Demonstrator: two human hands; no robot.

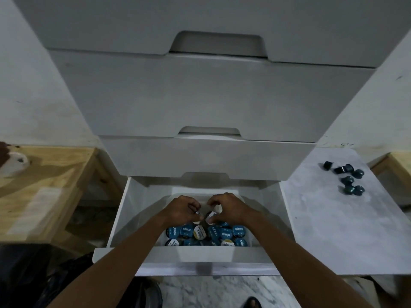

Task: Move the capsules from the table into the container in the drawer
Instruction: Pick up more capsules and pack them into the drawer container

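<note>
The bottom drawer [121, 210] of a white cabinet stands pulled out. Inside it a clear container [252, 237] holds several capsules [225, 233] with blue and white lids. Both hands hover over the container's middle, fingertips almost touching. My left hand [183, 208] pinches a capsule with a white lid. My right hand [224, 206] grips another capsule with a white lid. Several dark teal capsules [348, 180] lie loose on the marble-patterned table [322, 218] to the right of the drawer.
Three shut drawers [200, 103] rise above the open one. A wooden table [44, 192] stands at the left with a white object [14, 163] on its far edge. A marble floor [211, 292] and a sandal [251, 303] show below the drawer front.
</note>
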